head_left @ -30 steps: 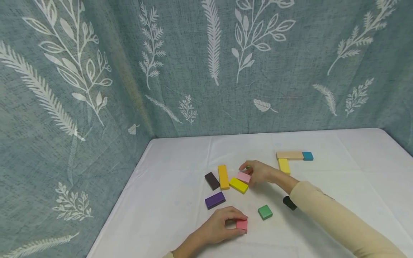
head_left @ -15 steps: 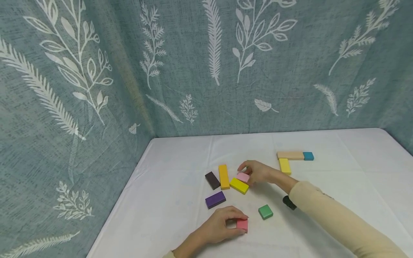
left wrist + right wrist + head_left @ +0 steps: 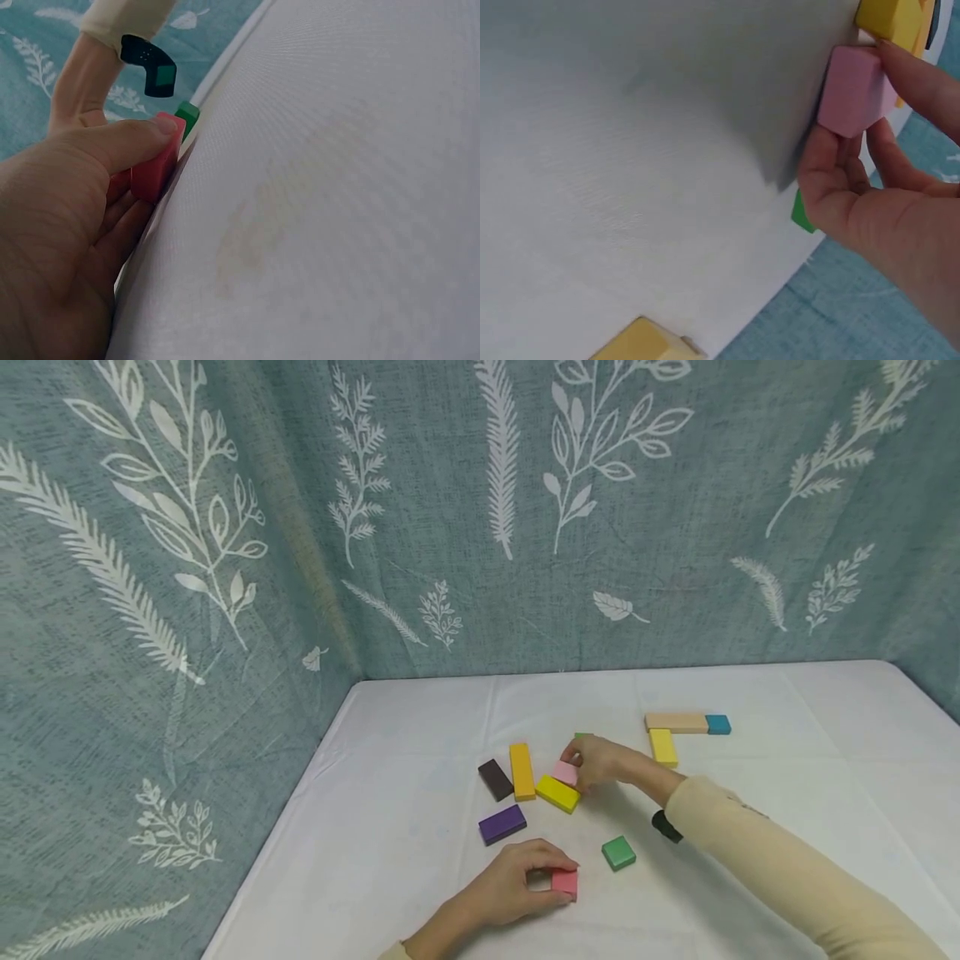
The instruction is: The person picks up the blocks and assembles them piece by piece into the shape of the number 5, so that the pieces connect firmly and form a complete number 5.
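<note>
Near the front of the table, my left hand (image 3: 510,887) pinches a coral-red block (image 3: 564,883) between thumb and fingers; the left wrist view shows the thumb on this red block (image 3: 159,169). Farther back, my right hand (image 3: 600,762) grips a pink block (image 3: 565,772), with thumb and fingers on opposite sides in the right wrist view, where the pink block (image 3: 853,91) shows its broad end. Just in front of it lies a bright yellow block (image 3: 558,794). A green block (image 3: 582,735) behind the right hand is mostly hidden.
Left of the right hand lie an orange block (image 3: 522,772), a dark brown block (image 3: 495,779) and a purple block (image 3: 502,824). A green block (image 3: 618,853) sits between the arms. Farther right are a tan block (image 3: 677,723), a blue block (image 3: 717,725) and a pale yellow block (image 3: 663,748).
My right fingers have drawn in around the pink block, and the green block behind them shows again. My left hand keeps its hold on the red block, with no visible movement.
</note>
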`<state>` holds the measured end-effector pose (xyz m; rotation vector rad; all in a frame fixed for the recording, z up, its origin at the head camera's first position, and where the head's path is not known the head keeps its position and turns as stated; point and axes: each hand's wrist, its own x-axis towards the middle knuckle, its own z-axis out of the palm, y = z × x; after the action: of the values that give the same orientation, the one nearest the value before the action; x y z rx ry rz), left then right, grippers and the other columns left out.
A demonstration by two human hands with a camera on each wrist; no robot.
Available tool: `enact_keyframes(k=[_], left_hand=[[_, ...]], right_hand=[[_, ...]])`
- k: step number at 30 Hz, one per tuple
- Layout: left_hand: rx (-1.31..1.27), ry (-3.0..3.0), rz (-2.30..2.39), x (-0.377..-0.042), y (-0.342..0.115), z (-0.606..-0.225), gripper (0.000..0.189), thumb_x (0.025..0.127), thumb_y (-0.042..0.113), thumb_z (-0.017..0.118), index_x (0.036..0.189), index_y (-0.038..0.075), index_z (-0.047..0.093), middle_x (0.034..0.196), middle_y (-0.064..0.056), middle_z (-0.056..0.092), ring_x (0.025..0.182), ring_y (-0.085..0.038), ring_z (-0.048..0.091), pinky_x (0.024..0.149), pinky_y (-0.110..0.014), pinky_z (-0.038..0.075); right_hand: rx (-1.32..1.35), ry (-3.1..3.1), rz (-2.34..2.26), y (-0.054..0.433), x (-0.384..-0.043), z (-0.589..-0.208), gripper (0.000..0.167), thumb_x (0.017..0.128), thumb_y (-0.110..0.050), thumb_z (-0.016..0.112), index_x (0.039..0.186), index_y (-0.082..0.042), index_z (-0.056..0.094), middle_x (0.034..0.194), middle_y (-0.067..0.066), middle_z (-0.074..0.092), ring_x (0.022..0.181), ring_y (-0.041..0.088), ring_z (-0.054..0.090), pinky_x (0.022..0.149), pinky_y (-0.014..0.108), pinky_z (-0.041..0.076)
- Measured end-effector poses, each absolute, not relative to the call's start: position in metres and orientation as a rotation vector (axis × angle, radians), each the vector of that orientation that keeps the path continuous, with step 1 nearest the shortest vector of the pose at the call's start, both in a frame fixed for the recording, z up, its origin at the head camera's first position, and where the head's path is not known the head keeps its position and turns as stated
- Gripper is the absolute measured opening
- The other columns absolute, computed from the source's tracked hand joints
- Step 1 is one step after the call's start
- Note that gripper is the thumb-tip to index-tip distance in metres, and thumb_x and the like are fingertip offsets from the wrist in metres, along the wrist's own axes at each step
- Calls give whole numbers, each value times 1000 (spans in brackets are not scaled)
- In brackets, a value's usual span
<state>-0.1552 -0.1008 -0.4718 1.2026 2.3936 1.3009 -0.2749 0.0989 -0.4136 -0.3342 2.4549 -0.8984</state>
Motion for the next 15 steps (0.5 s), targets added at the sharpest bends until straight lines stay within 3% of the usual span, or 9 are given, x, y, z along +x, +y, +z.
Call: enact_keyframes(k=[10, 15], left_hand=[[1210, 2407, 1298, -155, -101, -471, 29, 85, 15, 73, 113, 8, 69, 107, 0, 65, 100, -7, 57, 85, -20, 46], [1203, 2407, 1301, -154, -101, -472, 30, 84, 14, 74, 113, 7, 69, 107, -1, 65, 101, -7, 58, 85, -21, 47]], right_hand=[[-376, 2384, -1022, 105, -274, -418, 45, 74, 11, 71, 115, -2, 57, 111, 14, 57, 85, 22, 54, 73, 32, 51], [-372, 2431, -1010, 106, -273, -420, 43, 74, 7, 74, 112, -4, 57, 108, 12, 56, 88, 23, 52, 79, 35, 50]])
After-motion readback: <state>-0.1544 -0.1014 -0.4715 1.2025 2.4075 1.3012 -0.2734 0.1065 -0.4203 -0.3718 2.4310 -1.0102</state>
